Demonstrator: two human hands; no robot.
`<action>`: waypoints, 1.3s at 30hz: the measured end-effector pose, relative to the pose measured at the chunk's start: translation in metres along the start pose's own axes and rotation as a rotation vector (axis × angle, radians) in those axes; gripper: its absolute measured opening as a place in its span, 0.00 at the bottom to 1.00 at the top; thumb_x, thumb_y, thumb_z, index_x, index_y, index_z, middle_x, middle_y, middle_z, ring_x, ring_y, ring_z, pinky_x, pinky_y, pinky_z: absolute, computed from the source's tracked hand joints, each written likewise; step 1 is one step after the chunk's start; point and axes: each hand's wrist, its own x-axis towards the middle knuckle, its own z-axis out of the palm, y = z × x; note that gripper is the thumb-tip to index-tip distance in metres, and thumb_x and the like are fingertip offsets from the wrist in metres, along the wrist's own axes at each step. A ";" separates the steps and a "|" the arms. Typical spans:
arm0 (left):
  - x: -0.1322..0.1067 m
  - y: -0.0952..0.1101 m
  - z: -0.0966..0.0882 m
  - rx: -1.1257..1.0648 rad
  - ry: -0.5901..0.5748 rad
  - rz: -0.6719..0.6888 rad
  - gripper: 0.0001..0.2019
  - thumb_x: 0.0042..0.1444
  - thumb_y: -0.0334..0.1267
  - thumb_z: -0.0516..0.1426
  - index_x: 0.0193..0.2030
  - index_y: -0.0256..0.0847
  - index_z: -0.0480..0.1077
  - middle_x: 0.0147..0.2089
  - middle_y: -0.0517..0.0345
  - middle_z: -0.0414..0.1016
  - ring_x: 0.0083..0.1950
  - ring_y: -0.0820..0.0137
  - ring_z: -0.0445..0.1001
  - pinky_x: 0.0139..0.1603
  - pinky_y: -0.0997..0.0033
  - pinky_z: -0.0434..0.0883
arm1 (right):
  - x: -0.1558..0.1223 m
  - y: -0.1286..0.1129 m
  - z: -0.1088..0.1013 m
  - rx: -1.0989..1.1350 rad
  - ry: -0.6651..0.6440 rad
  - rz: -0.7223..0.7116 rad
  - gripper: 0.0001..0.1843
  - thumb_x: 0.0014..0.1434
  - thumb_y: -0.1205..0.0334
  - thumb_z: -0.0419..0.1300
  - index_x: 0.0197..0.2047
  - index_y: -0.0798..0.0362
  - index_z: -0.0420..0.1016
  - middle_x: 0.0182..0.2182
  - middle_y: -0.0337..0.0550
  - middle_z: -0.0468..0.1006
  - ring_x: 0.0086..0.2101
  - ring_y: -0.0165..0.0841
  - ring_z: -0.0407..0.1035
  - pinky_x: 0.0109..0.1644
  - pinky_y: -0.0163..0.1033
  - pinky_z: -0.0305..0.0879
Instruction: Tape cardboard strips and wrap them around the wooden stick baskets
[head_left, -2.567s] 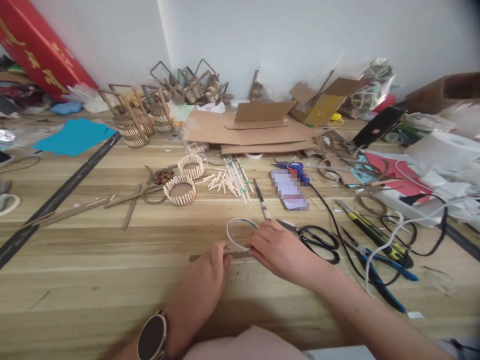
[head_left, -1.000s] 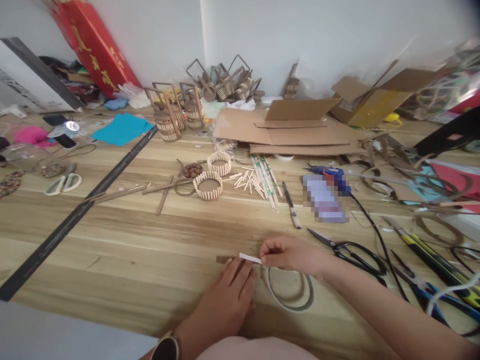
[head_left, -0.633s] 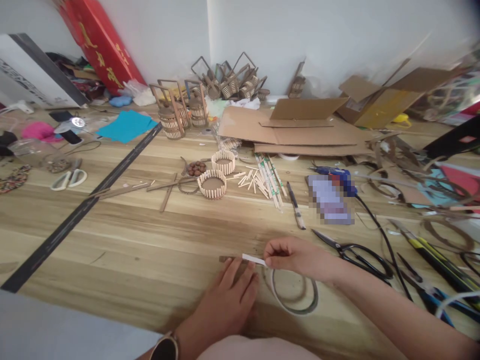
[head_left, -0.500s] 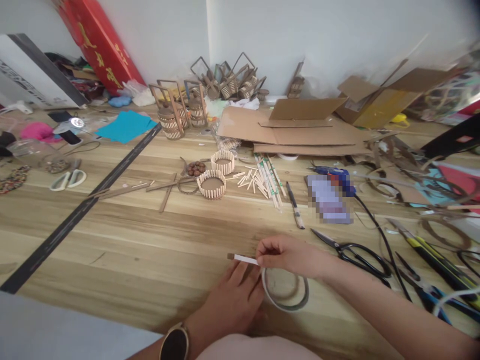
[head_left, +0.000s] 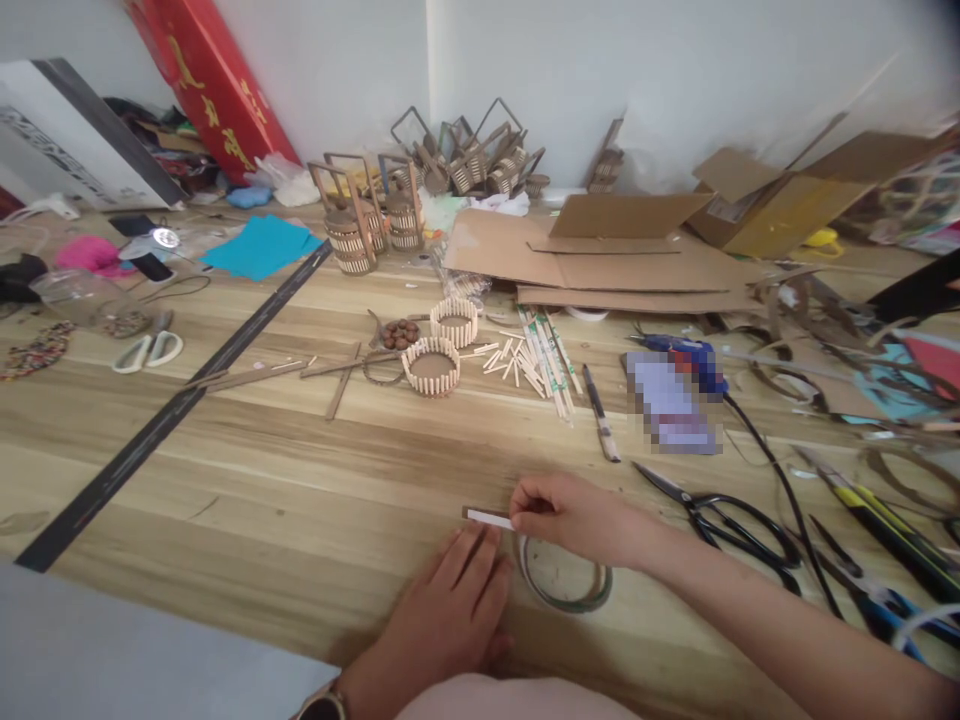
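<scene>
My right hand [head_left: 566,515] is closed in a pinch on the white tape, just above the table. From the pinch a short white end of tape [head_left: 491,519] runs left along a narrow brown strip [head_left: 466,513], whose tip shows past it. The thin tape roll [head_left: 566,605] hangs or rests below the pinching fingers, its ring partly covered by that hand. Flat on the table lies my left hand [head_left: 454,600], fingers stretched out and fingertips at the near edge of the strip. Whether those fingertips press on the strip, I cannot tell.
Ahead are two small stick-walled rings [head_left: 431,370], short sticks [head_left: 517,362] and brown beads [head_left: 400,334]. To the right lie a pen [head_left: 602,415], black scissors [head_left: 701,510], a blue glue gun [head_left: 694,358] and a yellow-black cutter [head_left: 877,515]. Small baskets [head_left: 350,240] and cardboard [head_left: 600,265] stand behind.
My left hand has drawn slightly down and left. The white tape end now lies more squarely along the brown strip. My right hand keeps its pinch; the view has shifted a little.
</scene>
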 end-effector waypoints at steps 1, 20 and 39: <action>0.001 0.000 0.000 0.001 0.019 0.004 0.29 0.62 0.53 0.53 0.62 0.33 0.62 0.64 0.35 0.66 0.65 0.50 0.65 0.61 0.55 0.66 | 0.000 -0.003 0.000 -0.018 0.009 0.001 0.05 0.53 0.64 0.58 0.27 0.53 0.71 0.22 0.35 0.67 0.27 0.29 0.59 0.31 0.34 0.54; 0.030 -0.020 -0.054 -1.346 0.136 -0.865 0.16 0.51 0.39 0.58 0.46 0.38 0.67 0.34 0.57 0.76 0.36 0.66 0.75 0.39 0.67 0.71 | -0.003 0.011 -0.001 0.076 -0.062 -0.023 0.09 0.57 0.56 0.56 0.32 0.54 0.69 0.24 0.34 0.63 0.26 0.28 0.56 0.29 0.33 0.52; 0.043 -0.018 -0.065 -1.215 0.175 -0.870 0.06 0.51 0.40 0.54 0.27 0.41 0.67 0.26 0.62 0.70 0.30 0.68 0.69 0.32 0.72 0.64 | -0.005 0.013 0.000 0.060 -0.037 -0.033 0.08 0.56 0.58 0.58 0.30 0.53 0.70 0.22 0.32 0.63 0.25 0.27 0.55 0.28 0.33 0.51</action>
